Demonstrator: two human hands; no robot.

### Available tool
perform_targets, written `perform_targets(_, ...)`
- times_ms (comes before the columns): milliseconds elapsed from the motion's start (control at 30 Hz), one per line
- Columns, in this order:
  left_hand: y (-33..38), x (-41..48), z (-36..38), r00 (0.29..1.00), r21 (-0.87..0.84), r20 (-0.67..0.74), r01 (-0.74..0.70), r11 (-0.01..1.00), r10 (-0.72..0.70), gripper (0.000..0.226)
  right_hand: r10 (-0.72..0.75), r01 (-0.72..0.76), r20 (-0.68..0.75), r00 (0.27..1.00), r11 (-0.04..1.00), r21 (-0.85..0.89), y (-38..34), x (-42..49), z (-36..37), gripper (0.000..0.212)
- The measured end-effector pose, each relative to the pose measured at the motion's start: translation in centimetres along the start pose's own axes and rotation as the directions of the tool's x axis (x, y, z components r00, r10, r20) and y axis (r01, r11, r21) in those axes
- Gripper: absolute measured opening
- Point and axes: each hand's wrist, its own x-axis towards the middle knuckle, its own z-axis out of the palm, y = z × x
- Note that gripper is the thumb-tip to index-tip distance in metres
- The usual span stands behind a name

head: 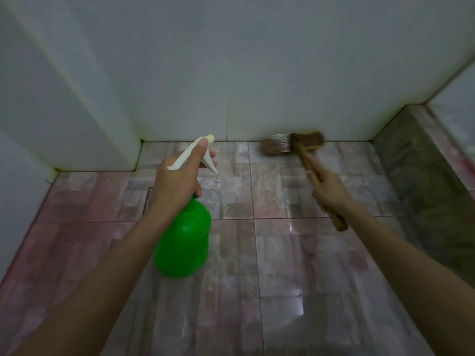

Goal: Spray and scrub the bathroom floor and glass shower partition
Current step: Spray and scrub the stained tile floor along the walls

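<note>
My left hand [177, 183] grips the neck of a green spray bottle [183, 242] with a white trigger head [203, 152], held above the floor, nozzle pointing toward the far wall. My right hand [327, 190] holds the wooden handle of a scrub brush [293, 145]. The brush head rests on the pink-grey tiled floor [282, 265] against the base of the white wall, and it is blurred. The tiles near the brush look wet and shiny. No glass partition is visible in this view.
White tiled walls [231, 73] close the far side and the left, with a jutting corner [138, 150] at the left. A raised stone kerb [416, 160] runs along the right side of the floor.
</note>
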Motion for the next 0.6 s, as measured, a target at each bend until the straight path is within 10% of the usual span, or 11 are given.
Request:
perform_targets(233, 0.9, 0.2, 2.4, 0.997, 0.027, 0.041, -0.060, 0.998, 0.059, 0.027, 0.183, -0.186, -0.230, 0.956, 0.982, 0.008, 4.5, 0.6, -5.9, 0.048)
perform_targets(467, 0.3, 0.9, 4.3, 0.993, 0.046, 0.075, -0.096, 0.994, 0.092, 0.024, -0.048, 0.051, 0.038, 0.998, 0.995, -0.086, 1.9, 0.2, -3.0, 0.046)
perform_targets(600, 0.0, 0.9, 4.1, 0.991, 0.037, 0.076, -0.113, 0.993, 0.110, 0.024, 0.076, -0.085, -0.193, 0.978, 0.996, -0.041, 5.6, 1.3, -6.7, 0.047)
